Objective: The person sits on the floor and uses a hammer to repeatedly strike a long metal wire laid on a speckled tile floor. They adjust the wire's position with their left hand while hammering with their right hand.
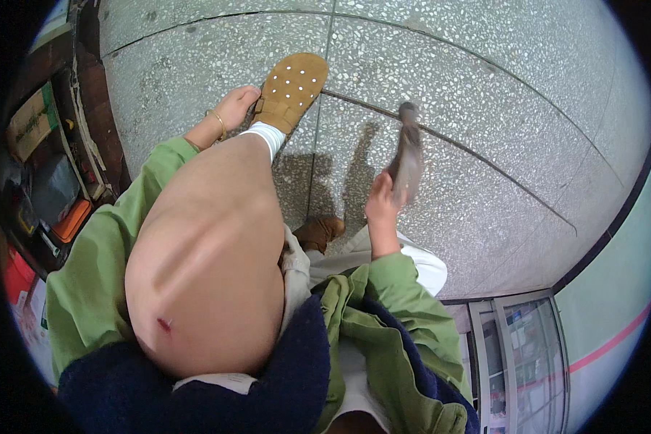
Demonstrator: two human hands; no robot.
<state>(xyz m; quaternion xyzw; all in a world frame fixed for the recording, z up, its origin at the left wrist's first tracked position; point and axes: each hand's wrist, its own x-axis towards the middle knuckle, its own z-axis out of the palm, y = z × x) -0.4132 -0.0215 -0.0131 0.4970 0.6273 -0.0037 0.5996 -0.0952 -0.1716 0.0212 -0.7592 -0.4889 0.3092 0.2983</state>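
Note:
My left hand (240, 107), with a thin gold-coloured bangle at its wrist, is beside a brown clog (294, 87) with white dots, its fingertips at the clog's edge; whether it grips the clog is unclear. The clog is on a foot in a white sock (266, 136), below a bare bent leg (211, 228) with a small red mark. To the right, my right hand (385, 198) holds the lower end of a long brown-grey object (408, 149), motion-blurred, its kind unclear. Another brown shoe (320, 233) shows lower down, between the two arms, near light trousers.
Speckled terrazzo floor (483, 97) with dark joints spreads ahead. Along the left stands a dark worn shelf (89, 119) with a cardboard box (31, 125) and an orange item (71, 221). A glass-fronted sliding cabinet (531, 347) and a pale green wall (607, 260) are at right.

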